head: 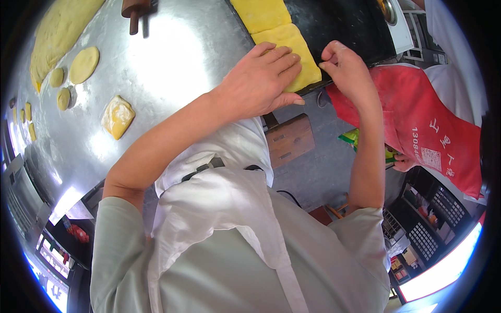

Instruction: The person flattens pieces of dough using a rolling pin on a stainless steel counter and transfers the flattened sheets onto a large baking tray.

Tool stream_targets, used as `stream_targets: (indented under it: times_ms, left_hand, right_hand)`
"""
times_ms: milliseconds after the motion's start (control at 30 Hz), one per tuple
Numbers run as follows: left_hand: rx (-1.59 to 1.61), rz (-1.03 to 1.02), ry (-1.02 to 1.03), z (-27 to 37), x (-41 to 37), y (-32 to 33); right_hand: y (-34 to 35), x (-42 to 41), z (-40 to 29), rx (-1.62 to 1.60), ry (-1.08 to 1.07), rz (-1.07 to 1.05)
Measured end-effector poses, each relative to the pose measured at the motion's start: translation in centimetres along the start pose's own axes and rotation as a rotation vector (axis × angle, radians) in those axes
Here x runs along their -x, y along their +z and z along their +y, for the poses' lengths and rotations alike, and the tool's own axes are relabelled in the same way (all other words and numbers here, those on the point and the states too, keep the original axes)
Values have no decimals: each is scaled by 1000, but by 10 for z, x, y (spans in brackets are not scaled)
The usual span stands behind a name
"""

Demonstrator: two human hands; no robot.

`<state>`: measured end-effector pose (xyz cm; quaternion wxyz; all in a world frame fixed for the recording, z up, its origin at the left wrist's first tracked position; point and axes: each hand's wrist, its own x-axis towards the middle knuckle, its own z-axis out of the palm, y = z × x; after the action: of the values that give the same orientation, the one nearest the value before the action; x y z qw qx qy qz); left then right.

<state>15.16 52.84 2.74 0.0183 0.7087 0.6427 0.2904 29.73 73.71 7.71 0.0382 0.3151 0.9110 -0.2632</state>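
Note:
My left hand [266, 78] lies palm down on a yellow flattened sheet of dough [301, 51], its thumb out to the side. This sheet rests on a black baking tray [340, 27], near the tray's close edge. A second yellow dough sheet [262, 13] adjoins it farther along the tray. Over the tray, just right of the near sheet's edge, my right hand [346, 66] has its fingers curled in towards the thumb. Nothing shows between those fingers, and whether the thumb touches the dough is unclear.
On the metal worktop [172, 58] lie a floured folded dough piece [118, 117], a flat dough round [84, 65], several small dough pieces and a large dough mass [58, 39]. A rolling pin [135, 9] is beyond. At right stands a person in a red apron [411, 113], holding a green packet [350, 137].

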Motion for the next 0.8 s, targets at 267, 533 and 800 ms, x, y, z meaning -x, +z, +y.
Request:
stream_targets:
  times_ms: [267,533,800]
  left_hand:
    - [-93,-97,-3,15,-13,9]
    - [-46,-210,-30,-2,-9,-36]
    - [108,6,-95,-31,13,-57]
  right_hand:
    - [-6,5,-5,80,-15,-47]
    - [-9,11,0,13,-35,4]
    - [7,-1,-21,-131,-257,-286]
